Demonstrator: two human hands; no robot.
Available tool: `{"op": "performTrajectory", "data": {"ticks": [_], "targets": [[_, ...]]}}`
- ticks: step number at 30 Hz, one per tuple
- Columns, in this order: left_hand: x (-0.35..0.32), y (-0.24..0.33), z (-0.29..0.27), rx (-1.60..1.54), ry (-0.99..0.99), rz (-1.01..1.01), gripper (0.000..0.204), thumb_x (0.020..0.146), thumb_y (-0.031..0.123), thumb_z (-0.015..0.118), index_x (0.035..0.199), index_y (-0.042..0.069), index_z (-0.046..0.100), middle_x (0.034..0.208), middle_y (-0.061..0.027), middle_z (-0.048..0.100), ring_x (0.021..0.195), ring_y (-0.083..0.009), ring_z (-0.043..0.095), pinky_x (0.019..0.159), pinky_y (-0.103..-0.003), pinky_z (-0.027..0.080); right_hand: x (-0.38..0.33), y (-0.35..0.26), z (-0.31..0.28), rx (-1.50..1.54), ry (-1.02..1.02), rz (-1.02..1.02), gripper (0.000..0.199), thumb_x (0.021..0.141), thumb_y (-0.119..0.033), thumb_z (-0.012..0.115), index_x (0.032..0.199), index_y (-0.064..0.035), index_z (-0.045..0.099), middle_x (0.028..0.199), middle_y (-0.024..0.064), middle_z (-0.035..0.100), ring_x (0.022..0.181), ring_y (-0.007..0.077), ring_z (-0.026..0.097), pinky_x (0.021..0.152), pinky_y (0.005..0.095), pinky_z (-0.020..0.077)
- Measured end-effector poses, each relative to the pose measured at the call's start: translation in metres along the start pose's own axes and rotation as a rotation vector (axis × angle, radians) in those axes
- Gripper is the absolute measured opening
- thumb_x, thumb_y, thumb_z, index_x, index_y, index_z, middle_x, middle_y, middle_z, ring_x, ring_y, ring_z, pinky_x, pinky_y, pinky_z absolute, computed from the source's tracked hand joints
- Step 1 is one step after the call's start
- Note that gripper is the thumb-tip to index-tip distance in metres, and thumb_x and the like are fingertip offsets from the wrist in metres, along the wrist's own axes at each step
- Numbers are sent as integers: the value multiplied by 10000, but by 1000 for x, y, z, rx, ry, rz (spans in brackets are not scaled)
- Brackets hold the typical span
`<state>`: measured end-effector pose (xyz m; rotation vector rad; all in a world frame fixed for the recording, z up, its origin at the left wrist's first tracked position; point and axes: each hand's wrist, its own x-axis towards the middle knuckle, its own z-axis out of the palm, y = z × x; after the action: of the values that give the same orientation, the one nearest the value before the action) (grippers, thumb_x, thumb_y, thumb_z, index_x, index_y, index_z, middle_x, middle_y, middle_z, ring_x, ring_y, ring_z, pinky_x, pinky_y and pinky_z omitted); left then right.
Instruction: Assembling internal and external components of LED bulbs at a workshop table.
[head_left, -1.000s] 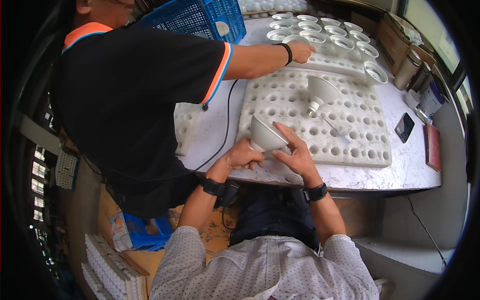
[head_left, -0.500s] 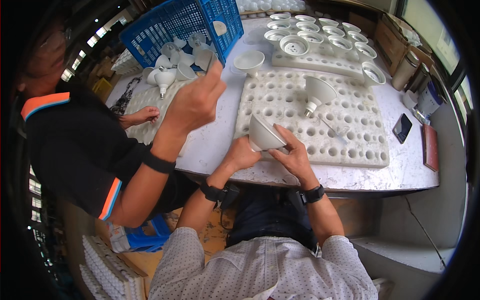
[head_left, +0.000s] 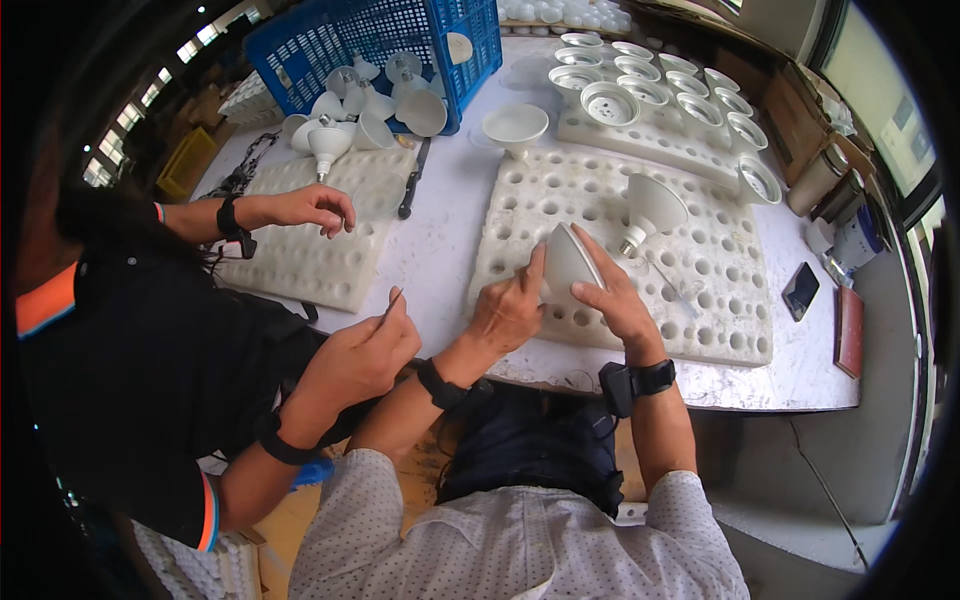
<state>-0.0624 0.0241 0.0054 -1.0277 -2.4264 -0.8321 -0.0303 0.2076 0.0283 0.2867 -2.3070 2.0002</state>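
Note:
A white cone-shaped lamp housing (head_left: 572,268) is held between my two hands, tilted on edge just above the front of the foam tray (head_left: 510,225). My left hand (head_left: 506,308) grips it from the left, its index finger along the side. My right hand (head_left: 622,302) holds the right rim, thumb on the near face and fingers stretched over the far edge. Beyond my right hand, another white lamp housing (head_left: 658,204) leans on the tray, its screw base pointing down and left. Beside it lies a thin pale stick (head_left: 672,286).
At left, a co-worker's hands (head_left: 312,208) hover around a second foam tray (head_left: 345,275). A black-handled knife (head_left: 411,186) lies near a blue crate (head_left: 470,60) of lamp housings. Several open lamp cups (head_left: 610,103) stand behind; a phone (head_left: 801,290) and red notebook (head_left: 849,332) are at right.
The lamp housing in my hands has turned more upright, and my right fingers now reach over its edge. The co-worker's raised hand has come down toward the table's front edge.

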Motion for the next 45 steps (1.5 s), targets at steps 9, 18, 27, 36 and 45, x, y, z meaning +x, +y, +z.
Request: {"op": "performTrajectory", "data": {"ticks": [9, 18, 27, 36, 45], "targets": [[-9, -41, 13, -121, 121, -72, 667, 716, 157, 688, 1284, -23, 388, 1211, -215, 539, 1095, -328, 534, 882, -418, 415, 90, -20, -59, -596, 439, -257, 774, 703, -320, 686, 1355, -28, 388, 1282, 236, 466, 1180, 329, 472, 989, 374, 373], [-27, -57, 22, -37, -7, -90, 426, 757, 248, 663, 1095, 10, 563, 1270, -175, 509, 1208, -288, 440, 949, -409, 333, 206, 13, -60, -1190, 445, -37, 793, 648, -435, 707, 1340, -153, 440, 1328, 282, 385, 1239, 412, 364, 1012, 445, 355], [-25, -58, 21, -63, 39, -91, 435, 719, 235, 684, 1074, 12, 567, 1225, -171, 540, 1146, -290, 489, 924, -402, 353, 215, 24, -67, -1374, 319, -21, 638, 705, -367, 690, 1298, -221, 505, 1372, 171, 407, 1260, 366, 356, 1040, 397, 349], [-27, -56, 15, -27, 44, -110, 447, 712, 288, 684, 1065, 33, 585, 1213, -149, 556, 1075, -255, 526, 930, -428, 330, 145, 2, -100, -863, 465, -245, 466, 809, -278, 668, 1217, -78, 567, 1200, 192, 560, 971, 267, 620, 812, 328, 501], [-30, -64, 0, 66, -24, -160, 430, 702, 286, 689, 1054, 51, 609, 1224, -153, 564, 1113, -252, 531, 962, -428, 313, 1, 34, -179, -681, 714, -51, 366, 879, -196, 603, 1202, -28, 568, 1075, 158, 638, 922, 197, 634, 779, 300, 513]]}}
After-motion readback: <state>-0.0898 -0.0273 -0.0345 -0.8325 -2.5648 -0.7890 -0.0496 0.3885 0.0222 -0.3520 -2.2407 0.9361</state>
